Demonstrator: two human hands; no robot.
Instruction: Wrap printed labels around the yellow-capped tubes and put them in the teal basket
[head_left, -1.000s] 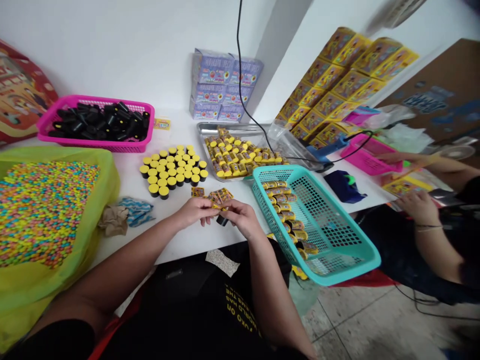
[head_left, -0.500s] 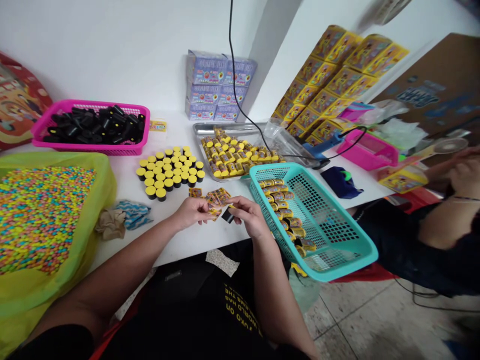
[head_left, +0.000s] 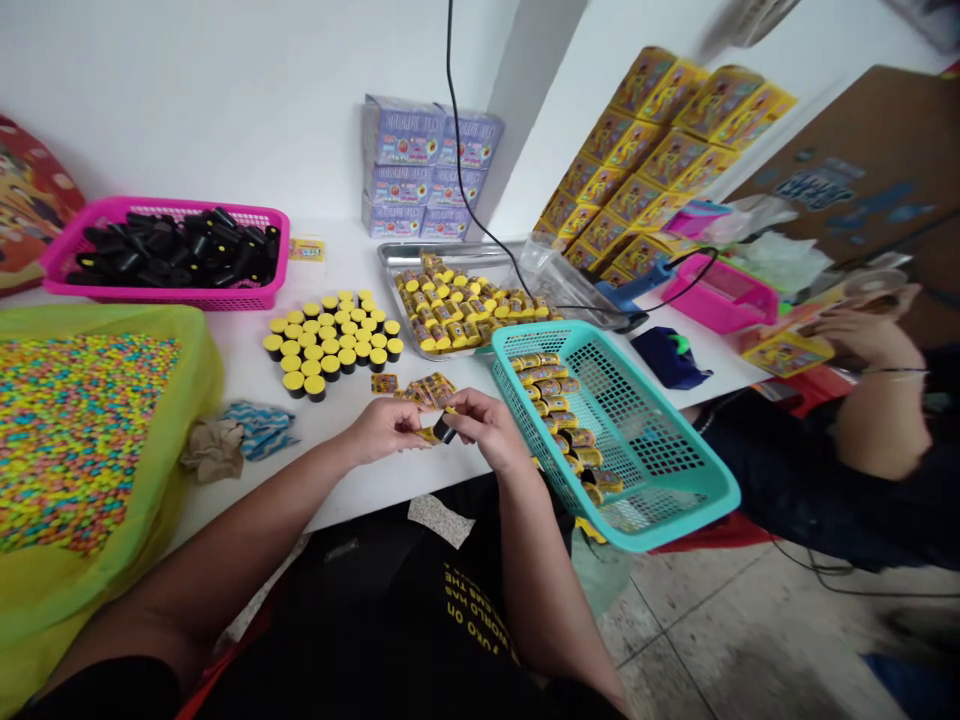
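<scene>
Between the fingers of my left hand (head_left: 384,430) is a small yellow printed label (head_left: 427,435). My right hand (head_left: 487,425) grips a small black canister (head_left: 444,428) with a yellow lid, held tilted against the label's edge. Just beyond the hands, a loose pile of printed labels (head_left: 431,388) lies on the white table, with one label (head_left: 384,383) apart to the left. Several black canisters with yellow lids (head_left: 330,345) stand in a group at the back left. Labelled canisters (head_left: 559,405) lie along the left side of a turquoise basket (head_left: 705,515) by my right arm.
A metal tray (head_left: 390,270) of labelled canisters sits behind. Pink basket (head_left: 255,298) holds black canisters; a yellow-lined bin of candies (head_left: 82,440) stands left. Purple boxes (head_left: 405,135) and yellow boxes (head_left: 630,150) are stacked behind. At right, a co-worker's hand (head_left: 870,340) is near a yellow box.
My left hand has drawn the label away from the pile and toward the canister. The canister and label now meet between my hands. The view has shifted slightly.
</scene>
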